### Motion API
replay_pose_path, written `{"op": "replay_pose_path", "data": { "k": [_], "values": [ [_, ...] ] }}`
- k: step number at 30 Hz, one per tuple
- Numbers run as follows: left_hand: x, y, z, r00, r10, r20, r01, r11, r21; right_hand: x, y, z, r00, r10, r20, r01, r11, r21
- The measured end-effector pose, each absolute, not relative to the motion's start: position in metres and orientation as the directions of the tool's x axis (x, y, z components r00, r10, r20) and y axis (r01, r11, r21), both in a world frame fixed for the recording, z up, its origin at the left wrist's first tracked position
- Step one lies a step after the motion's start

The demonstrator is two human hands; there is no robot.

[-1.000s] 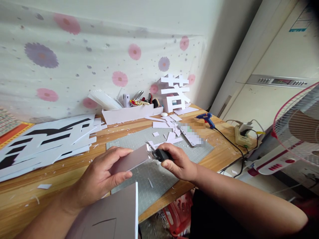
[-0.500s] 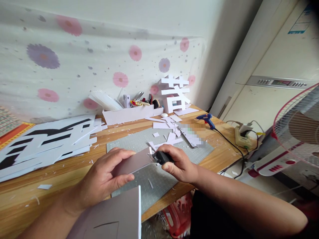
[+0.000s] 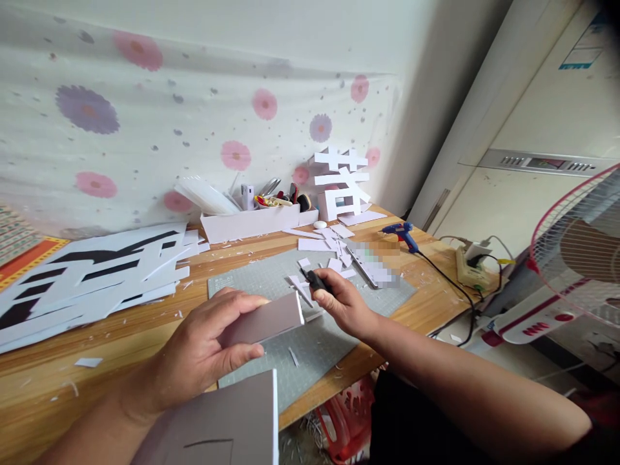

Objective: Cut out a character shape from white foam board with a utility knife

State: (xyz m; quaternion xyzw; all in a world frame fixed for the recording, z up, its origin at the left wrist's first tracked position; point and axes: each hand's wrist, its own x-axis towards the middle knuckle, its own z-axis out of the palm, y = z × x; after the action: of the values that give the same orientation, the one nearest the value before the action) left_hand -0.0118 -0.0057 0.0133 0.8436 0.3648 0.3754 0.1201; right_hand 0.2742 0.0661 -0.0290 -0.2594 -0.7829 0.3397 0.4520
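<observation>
**Holding a foam strip and a knife over the cutting mat**

Gripping a flat, rectangular strip of pale grey-pink foam board [image 3: 264, 321], the left hand [image 3: 203, 352] closes on it with the thumb along the near face and the fingers curled over the far long edge; the strip is held tilted, just above the grey-green gridded cutting mat [image 3: 339, 336]. Its right short end shows a white cut edge and sticks out free of the hand. The right hand [image 3: 341, 303] is closed around a small black-handled craft knife [image 3: 314, 281], whose tip points far and left, just beyond the strip's right end; whether blade and strip touch cannot be told.

Near the bottom edge, a larger sheet of the same grey-pink foam board [image 3: 227, 423] lies just beneath the left wrist, its white right edge standing over the near edge of the wooden table [image 3: 48, 381]. White offcuts [image 3: 334, 248] litter the far right part of the mat. Bare mat lies under and to the right of the hands. Far left, a pile of white sheets with black cut-out shapes [image 3: 92, 278] covers the table. Against the flowered wall cloth stand a long white tray of tools [image 3: 247, 223] and a white foam character [image 3: 341, 184]. A blue glue gun [image 3: 400, 231] lies far right, its black cord trailing over the table's right edge.
</observation>
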Motion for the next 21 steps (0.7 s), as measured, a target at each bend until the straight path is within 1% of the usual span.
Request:
{"op": "replay_pose_path", "data": {
  "k": [4, 7, 10, 13, 16, 18, 19, 21],
  "values": [
    [-0.016, 0.002, 0.011, 0.396, 0.711, 0.580, 0.647, -0.665, 0.373, 0.274, 0.066, -0.029, -0.446, 0.757, 0.477, 0.042, 0.550, -0.834],
    [-0.017, 0.008, 0.011, 0.375, 0.719, 0.586, 0.730, -0.618, 0.291, 0.274, 0.064, -0.025, -0.468, 0.785, 0.405, 0.008, 0.462, -0.887],
    [-0.016, 0.012, 0.012, 0.354, 0.737, 0.576, 0.773, -0.577, 0.264, 0.275, 0.063, -0.019, -0.493, 0.807, 0.325, -0.062, 0.340, -0.938],
    [-0.014, 0.014, 0.010, 0.377, 0.739, 0.559, 0.796, -0.567, 0.211, 0.274, 0.061, -0.014, -0.490, 0.827, 0.276, -0.170, 0.220, -0.960],
    [-0.006, 0.012, 0.007, 0.424, 0.738, 0.526, 0.809, -0.569, 0.146, 0.269, 0.058, -0.010, -0.488, 0.845, 0.218, -0.202, 0.134, -0.970],
    [0.000, 0.010, 0.006, 0.449, 0.748, 0.489, 0.807, -0.574, 0.138, 0.265, 0.056, -0.009, -0.497, 0.852, 0.166, -0.169, 0.093, -0.981],
    [0.003, 0.010, 0.006, 0.457, 0.757, 0.467, 0.801, -0.579, 0.154, 0.263, 0.055, -0.009, -0.502, 0.854, 0.140, -0.144, 0.077, -0.987],
    [0.006, 0.009, 0.008, 0.457, 0.794, 0.401, 0.779, -0.575, 0.250, 0.260, 0.054, -0.011, -0.509, 0.857, 0.080, -0.096, 0.036, -0.995]
  ]
}}
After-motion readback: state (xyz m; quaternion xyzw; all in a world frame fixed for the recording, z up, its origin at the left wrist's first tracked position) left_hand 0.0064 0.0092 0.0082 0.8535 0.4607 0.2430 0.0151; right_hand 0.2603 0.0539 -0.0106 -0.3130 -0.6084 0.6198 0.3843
